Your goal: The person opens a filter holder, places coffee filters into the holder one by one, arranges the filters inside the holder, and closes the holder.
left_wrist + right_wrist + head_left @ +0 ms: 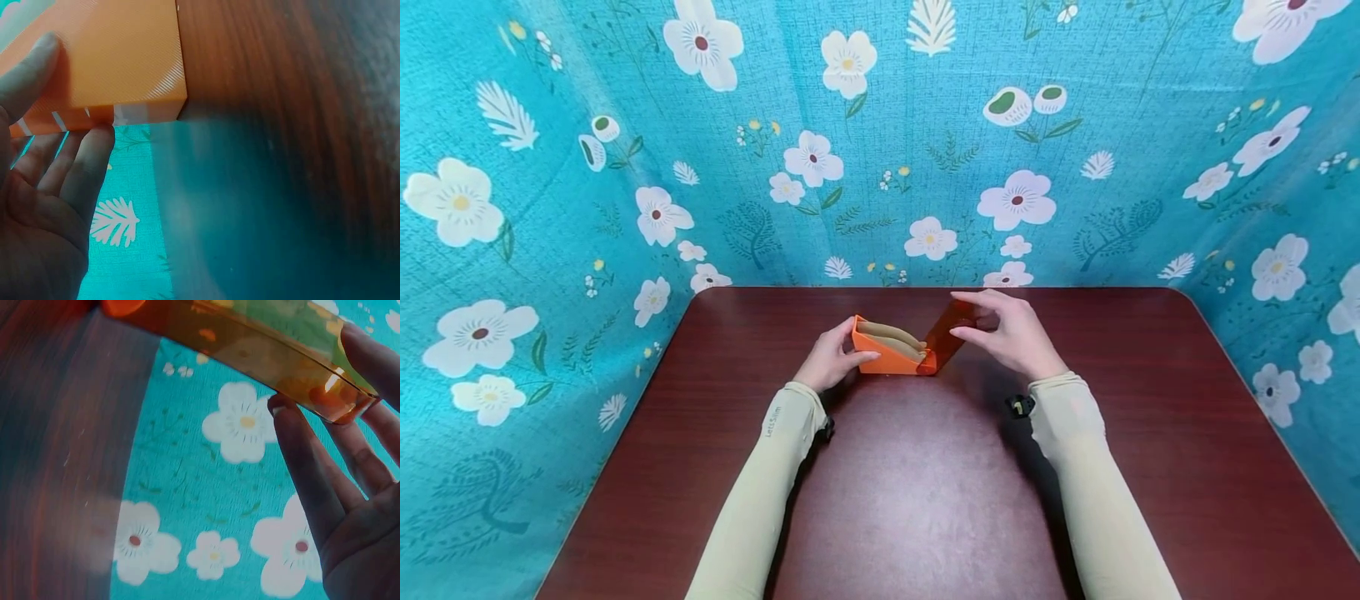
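Note:
An orange box with a slanted top stands near the back of the table, and tan curved panels show inside it. A see-through orange lid tilts up to the right from the box's low right end, swung back from the opening. My left hand grips the box's tall left end; in the left wrist view the thumb lies on the orange wall and the fingers on its end face. My right hand holds the far end of the lid between thumb and fingers, its palm hidden from the head view.
A dark red-brown wooden table lies under both arms. Behind it and along both sides hangs a turquoise flowered cloth. A small black device sits at the right wrist.

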`<state>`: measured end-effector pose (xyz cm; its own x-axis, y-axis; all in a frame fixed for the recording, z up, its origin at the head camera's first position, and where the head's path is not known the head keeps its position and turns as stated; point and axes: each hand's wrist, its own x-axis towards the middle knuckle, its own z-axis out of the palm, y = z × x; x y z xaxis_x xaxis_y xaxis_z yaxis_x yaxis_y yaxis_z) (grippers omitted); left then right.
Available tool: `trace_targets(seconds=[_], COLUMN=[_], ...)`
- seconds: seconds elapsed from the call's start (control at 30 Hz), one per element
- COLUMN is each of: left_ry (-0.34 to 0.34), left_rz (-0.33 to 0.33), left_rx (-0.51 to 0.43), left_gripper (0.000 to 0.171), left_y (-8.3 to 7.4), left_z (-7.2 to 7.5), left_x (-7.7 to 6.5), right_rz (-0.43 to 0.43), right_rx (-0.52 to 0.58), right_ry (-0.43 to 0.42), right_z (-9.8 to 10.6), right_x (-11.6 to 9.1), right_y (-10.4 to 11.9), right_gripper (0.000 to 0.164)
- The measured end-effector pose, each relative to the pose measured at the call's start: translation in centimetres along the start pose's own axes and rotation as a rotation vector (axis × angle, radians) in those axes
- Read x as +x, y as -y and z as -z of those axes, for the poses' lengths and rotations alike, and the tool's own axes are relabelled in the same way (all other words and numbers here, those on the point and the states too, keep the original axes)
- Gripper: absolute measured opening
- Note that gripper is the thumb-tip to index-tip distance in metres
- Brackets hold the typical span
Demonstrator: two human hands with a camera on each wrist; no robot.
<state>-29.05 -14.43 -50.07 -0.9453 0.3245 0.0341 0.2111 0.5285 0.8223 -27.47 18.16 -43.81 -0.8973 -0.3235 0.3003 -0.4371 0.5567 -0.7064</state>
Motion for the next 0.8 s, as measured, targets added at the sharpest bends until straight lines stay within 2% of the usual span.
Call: trace_targets(seconds=[0.23,0.47,0.8], left_ry=[0.0,-0.002,-0.02], left_rz=[-0.004,-0.013,-0.027], left_rx=[0.004,0.013,0.053], left_gripper=[0.055,0.051,0.046], left_y=[0.0,0.1,0.1], left_z=[0.0,-0.1,-0.1], left_x=[-0.1,0.0,-0.1], right_rz=[0.07,0.11,0.132], right_rx=[-0.038,-0.076,-0.121], right_ry=[0.02,0.018,0.037], right_z=[-1.9,-3.0,-4.5], right_x=[1.3,2.0,2.8], right_y=[1.8,2.5,3.4], right_gripper=[0.058,0.058,0.057])
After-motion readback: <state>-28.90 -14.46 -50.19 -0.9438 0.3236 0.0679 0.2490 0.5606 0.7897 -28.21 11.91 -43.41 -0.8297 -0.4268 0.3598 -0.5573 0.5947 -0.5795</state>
